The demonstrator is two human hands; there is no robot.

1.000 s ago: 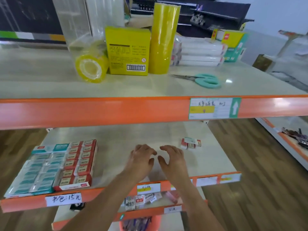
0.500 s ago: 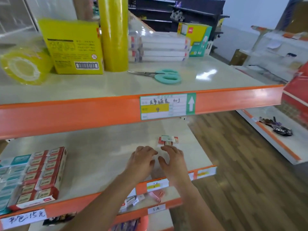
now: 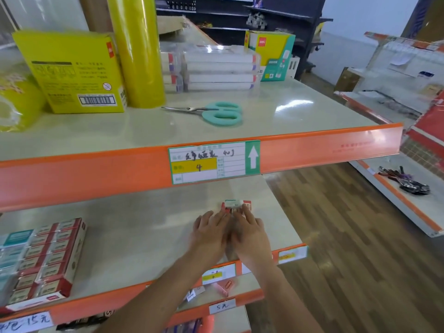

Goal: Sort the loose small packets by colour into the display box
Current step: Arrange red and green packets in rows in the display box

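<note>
While the loose small packets (image 3: 236, 204) are lying in a little pile toward the right edge of the middle shelf (image 3: 134, 227), the left hand (image 3: 211, 233) and the right hand (image 3: 249, 233) are lying flat side by side, fingers straight, fingertips touching the pile, gripping nothing. The display box (image 3: 40, 260) is sitting well apart at the shelf's left front corner.

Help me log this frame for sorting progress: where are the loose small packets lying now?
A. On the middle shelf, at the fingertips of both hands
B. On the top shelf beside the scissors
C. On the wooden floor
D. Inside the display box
A: the loose small packets lie on the middle shelf, with the left hand and right hand reaching them, far from the display box.
</note>
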